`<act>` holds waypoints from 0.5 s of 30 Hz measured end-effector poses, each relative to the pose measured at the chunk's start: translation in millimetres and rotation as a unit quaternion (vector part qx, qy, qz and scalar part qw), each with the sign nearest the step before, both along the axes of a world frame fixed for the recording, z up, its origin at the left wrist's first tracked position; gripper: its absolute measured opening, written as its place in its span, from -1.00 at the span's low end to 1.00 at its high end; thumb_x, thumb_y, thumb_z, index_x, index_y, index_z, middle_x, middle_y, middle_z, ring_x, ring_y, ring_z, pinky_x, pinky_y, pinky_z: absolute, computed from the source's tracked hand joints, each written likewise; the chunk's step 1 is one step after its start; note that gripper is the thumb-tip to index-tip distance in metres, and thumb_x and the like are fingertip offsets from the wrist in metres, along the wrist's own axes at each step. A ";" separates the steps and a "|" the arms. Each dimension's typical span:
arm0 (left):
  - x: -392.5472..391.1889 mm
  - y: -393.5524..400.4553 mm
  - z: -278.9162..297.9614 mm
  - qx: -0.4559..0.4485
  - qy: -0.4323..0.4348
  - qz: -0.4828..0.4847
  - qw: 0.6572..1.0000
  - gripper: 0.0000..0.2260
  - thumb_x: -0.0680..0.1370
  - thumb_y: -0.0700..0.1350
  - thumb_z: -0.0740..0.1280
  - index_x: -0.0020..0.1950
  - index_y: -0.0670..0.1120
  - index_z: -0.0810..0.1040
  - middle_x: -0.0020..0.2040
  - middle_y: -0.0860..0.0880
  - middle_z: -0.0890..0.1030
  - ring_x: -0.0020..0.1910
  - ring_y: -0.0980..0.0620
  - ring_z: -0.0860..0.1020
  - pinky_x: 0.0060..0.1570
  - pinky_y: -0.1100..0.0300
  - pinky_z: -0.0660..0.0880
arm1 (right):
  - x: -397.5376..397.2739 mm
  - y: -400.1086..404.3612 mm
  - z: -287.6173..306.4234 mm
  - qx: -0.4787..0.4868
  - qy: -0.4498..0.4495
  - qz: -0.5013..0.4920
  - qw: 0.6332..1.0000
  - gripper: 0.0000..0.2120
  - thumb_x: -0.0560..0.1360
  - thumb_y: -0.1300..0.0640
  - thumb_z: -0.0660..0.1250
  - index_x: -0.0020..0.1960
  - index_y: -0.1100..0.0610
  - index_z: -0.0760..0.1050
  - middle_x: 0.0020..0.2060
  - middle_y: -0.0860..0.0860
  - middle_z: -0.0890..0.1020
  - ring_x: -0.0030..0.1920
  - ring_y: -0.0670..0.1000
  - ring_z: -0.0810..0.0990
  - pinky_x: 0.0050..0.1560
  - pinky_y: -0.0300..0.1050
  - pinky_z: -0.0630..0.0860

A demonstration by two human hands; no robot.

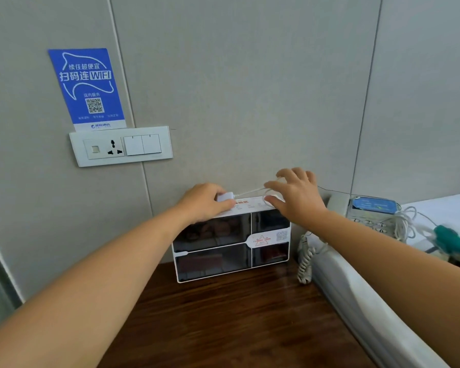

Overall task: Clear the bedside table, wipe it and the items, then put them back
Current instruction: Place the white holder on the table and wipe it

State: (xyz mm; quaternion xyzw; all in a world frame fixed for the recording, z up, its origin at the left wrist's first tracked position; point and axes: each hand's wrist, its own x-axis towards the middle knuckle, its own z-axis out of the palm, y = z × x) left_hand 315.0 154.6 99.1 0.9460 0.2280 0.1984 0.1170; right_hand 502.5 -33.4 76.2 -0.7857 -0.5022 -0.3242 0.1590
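A: At centre frame, a white-framed display box (231,243) with four dark glossy compartments is seen standing upright on the dark wood-grain bedside table (223,328), its back against the grey panelled wall (237,88). Red print is noted on its white top edge and on a small label at its right; neither can be read.

B: Hands?

A: The left hand (205,203) is recorded over the box's top left edge, fingers curled round a small white plug-like adapter (225,196). A thin white cable (250,192) is seen running from the adapter to the right hand (295,192), whose fingers are bent around loops of that cable just above the box's top right edge.

B: Writing, upper left?

A: A blue card (87,86) is logged there, printed in white Chinese characters with "WIFI" legible and a QR code below. Directly under it, a white plastic wall plate (121,146) holds a socket and two flat rocker switches.

B: Right side?

A: A pale keypad telephone (369,216) with a blue label is seen lying on the white bed (383,301), loose cords bundled on it; its coiled cord (306,261) hangs between bed and box. A teal object (452,243) at far right is too blurred to identify.
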 end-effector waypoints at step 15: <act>-7.1 -46.5 3.7 0.066 -0.064 -0.072 0.993 -0.61 0.57 0.19 0.41 0.34 0.06 0.56 0.17 0.07 0.60 0.07 0.07 0.51 0.06 0.08 0.52 | -28.2 -17.9 -13.4 0.063 0.056 0.057 0.995 -0.70 0.56 -0.12 0.38 0.24 -0.05 0.62 0.25 0.04 0.60 0.25 0.19 0.51 0.27 0.22 0.30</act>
